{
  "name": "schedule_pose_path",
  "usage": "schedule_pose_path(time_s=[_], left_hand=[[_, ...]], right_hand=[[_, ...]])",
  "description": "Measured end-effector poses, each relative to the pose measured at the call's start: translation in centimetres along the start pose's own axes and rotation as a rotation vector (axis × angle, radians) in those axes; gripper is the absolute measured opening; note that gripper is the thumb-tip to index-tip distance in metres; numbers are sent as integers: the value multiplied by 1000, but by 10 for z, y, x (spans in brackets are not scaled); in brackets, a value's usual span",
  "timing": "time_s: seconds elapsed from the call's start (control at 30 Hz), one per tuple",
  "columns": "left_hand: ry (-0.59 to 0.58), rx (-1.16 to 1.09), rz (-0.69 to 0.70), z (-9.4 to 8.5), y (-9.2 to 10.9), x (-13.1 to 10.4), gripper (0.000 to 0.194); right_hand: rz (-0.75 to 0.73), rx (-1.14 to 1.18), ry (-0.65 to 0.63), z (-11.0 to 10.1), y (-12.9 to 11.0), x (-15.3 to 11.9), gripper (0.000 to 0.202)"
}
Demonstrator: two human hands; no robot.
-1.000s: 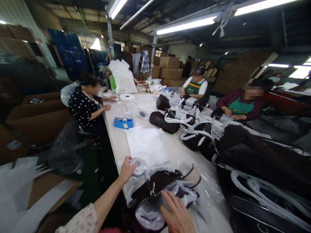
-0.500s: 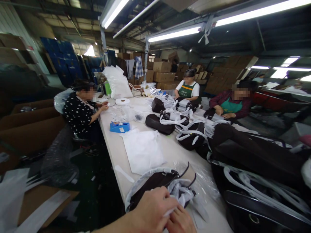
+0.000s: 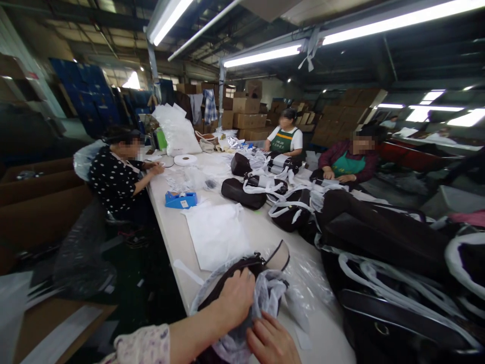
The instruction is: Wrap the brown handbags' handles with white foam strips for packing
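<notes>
At the near edge of the table lies a dark handbag [image 3: 223,289], its handle covered in whitish wrapping. My left hand [image 3: 238,299] reaches across the bag, fingers bent down over the side of its opening. A crumpled, see-through plastic wrap [image 3: 270,293] bulges out of the bag between my two hands. Lower down, my right hand [image 3: 273,339] has its fingers curled onto the wrap. A beige flap with a dark edge [image 3: 278,257] stands up behind the bag. The inside of the bag is mostly covered by the wrap and my hands.
Beyond the bag lie a white sheet [image 3: 215,235] and a blue tape dispenser [image 3: 181,200]. Wrapped dark bags [image 3: 397,313] pile up on the right. A person in dotted clothes [image 3: 117,177] sits at left; two people in green aprons [image 3: 284,139] work across the table.
My hands have moved apart, having been close together over the bag. The left is now on the bag's opening, the right on the wrap, and more wrap shows between them. The view has shifted slightly.
</notes>
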State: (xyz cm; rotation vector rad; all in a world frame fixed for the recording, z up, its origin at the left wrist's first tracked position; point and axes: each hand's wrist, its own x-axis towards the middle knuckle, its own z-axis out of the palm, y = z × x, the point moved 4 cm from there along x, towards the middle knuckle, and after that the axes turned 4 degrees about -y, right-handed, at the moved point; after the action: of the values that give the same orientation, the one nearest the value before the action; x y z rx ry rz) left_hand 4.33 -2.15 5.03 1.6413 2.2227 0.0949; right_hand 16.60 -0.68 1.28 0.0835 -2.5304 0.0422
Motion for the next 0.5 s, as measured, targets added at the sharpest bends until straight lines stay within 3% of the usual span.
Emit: schedule_pose_path(time_s=[0.1,0.23,0.37,0.43,0.5], left_hand=[[-58,-128,110,-9,-9,-14,28],[35,-243,132,-22,-32,-42,21],[-4,-246,190,-7,-42,-78,32],[-12,-158,152,2,-45,-93,35],[0,-69,102,10,-49,-101,27]], right_hand=[[71,50,-29,9,4,10,36],[127,102,-59,27,9,27,25],[173,114,-213,37,15,34,16],[191,95,-219,33,19,32,13],[239,42,-170,26,26,28,8]])
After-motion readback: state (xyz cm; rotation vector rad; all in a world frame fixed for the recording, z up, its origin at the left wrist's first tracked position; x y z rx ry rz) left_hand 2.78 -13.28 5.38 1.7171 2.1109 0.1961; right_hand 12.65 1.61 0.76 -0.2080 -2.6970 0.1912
